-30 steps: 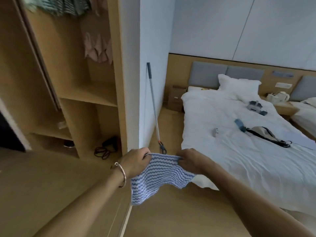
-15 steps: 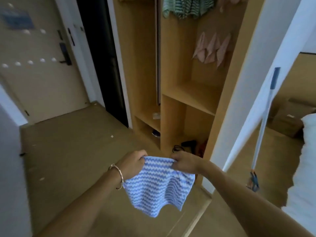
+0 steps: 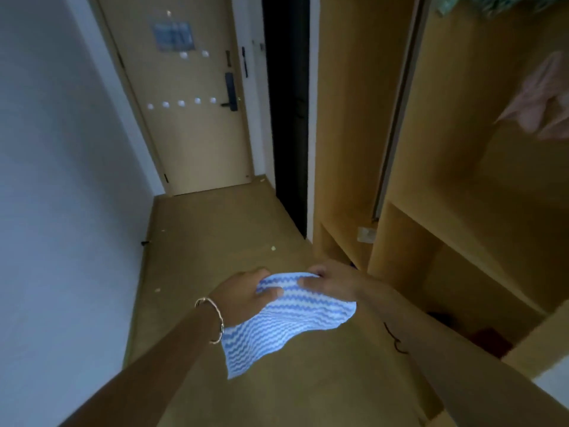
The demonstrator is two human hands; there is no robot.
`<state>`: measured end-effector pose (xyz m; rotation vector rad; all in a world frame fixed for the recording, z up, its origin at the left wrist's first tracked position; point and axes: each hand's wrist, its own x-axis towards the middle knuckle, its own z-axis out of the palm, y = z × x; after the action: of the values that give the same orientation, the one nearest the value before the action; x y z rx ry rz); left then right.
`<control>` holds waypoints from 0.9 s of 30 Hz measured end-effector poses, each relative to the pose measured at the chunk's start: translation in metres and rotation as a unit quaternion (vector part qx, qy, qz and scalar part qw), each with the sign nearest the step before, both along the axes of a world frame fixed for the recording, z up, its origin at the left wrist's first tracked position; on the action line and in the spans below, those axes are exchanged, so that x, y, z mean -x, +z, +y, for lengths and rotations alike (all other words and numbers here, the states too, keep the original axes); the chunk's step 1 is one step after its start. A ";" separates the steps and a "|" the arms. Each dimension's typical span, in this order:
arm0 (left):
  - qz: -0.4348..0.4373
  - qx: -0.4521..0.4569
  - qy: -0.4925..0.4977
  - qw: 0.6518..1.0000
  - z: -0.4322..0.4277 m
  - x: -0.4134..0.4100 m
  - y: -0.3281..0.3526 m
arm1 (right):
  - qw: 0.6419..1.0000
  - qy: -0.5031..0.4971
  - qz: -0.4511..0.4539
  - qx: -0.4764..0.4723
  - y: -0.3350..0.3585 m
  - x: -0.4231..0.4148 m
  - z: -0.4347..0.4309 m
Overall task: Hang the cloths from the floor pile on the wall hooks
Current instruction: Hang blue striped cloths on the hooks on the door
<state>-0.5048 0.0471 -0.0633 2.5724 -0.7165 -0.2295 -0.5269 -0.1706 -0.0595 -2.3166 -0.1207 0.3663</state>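
**A soft cloth in our hands**

We hold the blue and white striped cloth (image 3: 286, 329) up over the floor (image 3: 215, 235). Our left hand (image 3: 243, 298) and right hand (image 3: 331, 283) each pinch its top edge. It looks light and floppy, so holding the top corners should work best. Ahead, white knobs (image 3: 181, 103) sit on the door (image 3: 191, 143).

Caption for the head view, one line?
Hallway: left hand and right hand pinch the top edge of a blue-striped cloth, facing a door with white knobs.
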 end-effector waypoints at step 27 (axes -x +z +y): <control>-0.109 0.013 0.066 0.992 0.120 -0.400 0.007 | 0.987 0.096 -0.095 0.088 0.022 -0.421 0.131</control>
<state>-0.1050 0.1673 -0.0564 2.6332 -0.6169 0.1041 -0.1060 -0.0392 -0.0370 -2.5199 -0.4238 0.2595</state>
